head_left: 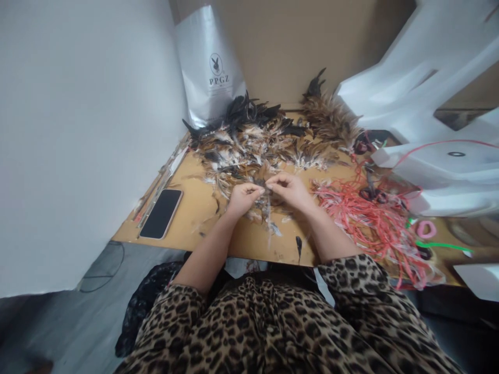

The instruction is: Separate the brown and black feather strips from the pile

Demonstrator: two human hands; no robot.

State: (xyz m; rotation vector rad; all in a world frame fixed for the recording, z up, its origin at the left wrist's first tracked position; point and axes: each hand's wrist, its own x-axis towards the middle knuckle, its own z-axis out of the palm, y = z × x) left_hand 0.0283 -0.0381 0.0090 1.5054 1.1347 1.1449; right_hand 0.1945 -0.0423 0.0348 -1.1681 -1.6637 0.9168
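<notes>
My left hand (242,199) and my right hand (290,191) meet over the middle of a wooden table (195,218), fingers pinched together on a small bunch of feathers (266,185). Just beyond the hands spreads a big pile of brown, white and black feathers (265,140). A few loose feathers (273,228) lie on the table below my hands. To the right of my right hand lies a tangle of red string (370,218).
A phone (161,213) lies face up at the table's left edge. A silver bag (210,67) leans against the cardboard back wall. White foam pieces (429,78) stack at the right. A pink ring (425,229) and green strip (440,245) lie nearby.
</notes>
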